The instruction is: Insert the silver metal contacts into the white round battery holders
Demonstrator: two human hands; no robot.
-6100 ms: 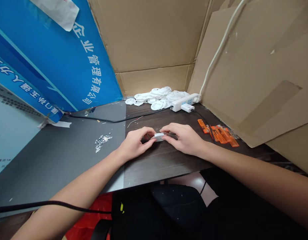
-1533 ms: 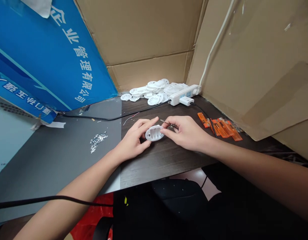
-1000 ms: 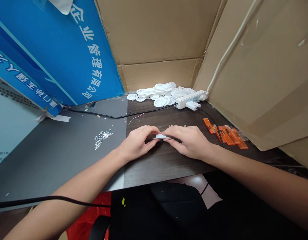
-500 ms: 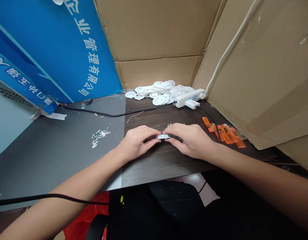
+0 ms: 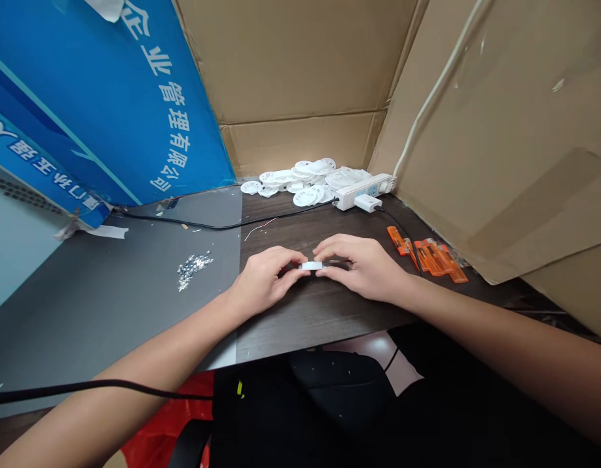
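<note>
At the far left stands a smooth blue panel [image 5: 110,123] with white lettering. Below it, a matt grey sheet [image 5: 110,292] bears a loose scatter of tiny, shiny pieces [image 5: 190,268], seemingly metal, and a black cable [image 5: 222,227] runs across behind them. The left hand [image 5: 264,279] pinches the left end of a small white piece [image 5: 311,266], fingertips above and thumb below. That piece sits between the two hands, over the dark wood-grain tabletop [image 5: 305,325], its narrow edge towards the viewer; its full outline is hidden. It looks like light, stiff, rather slick plastic, best held by its outer rim with a gentle pinch, since thin walls could flex or crack under a hard squeeze. Behind it lies a heap of flat, rounded white parts [image 5: 305,197], smooth and overlapping. The right hand [image 5: 366,266] curves around the right end, thumb low and fingers arched above; I cannot tell how firmly it grips, and something thin and dark shows between its fingers, too obscured to name. Beyond are a boxy white power strip [image 5: 347,198] and a plugged-in adapter [image 5: 367,203], then glossy, translucent orange pieces [image 5: 434,257] overlapping beside creased brown cardboard [image 5: 525,130]
</note>
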